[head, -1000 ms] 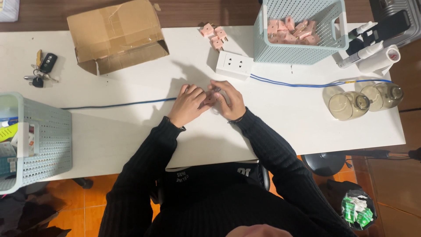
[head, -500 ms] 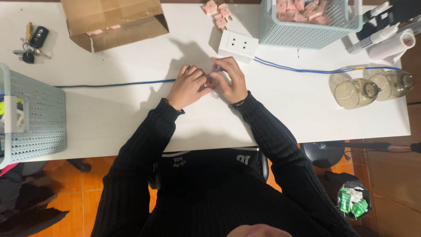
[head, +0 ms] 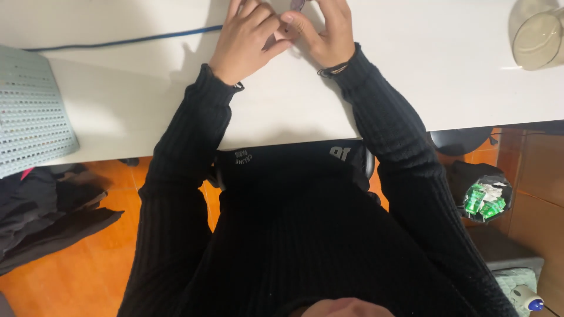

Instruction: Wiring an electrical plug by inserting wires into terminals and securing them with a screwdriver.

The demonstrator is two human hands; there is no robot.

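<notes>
My left hand (head: 245, 40) and my right hand (head: 326, 32) meet at the top edge of the view over the white table (head: 276, 111). Their fingers are closed around a small dark object (head: 295, 5), mostly hidden and cut off by the frame edge. Both arms are in black ribbed sleeves. A blue cable (head: 126, 41) runs along the table from the left toward my left hand.
A pale perforated basket (head: 29, 111) stands at the table's left edge. A glass jar (head: 537, 35) sits at the far right. Dark clothes (head: 47, 211) lie on the orange floor at left; a bin with green packets (head: 484, 196) stands at right.
The view has tilted down toward my body. The hands now lie at the top edge, and the box, keys, socket and far basket have left the frame. The hands stay together.
</notes>
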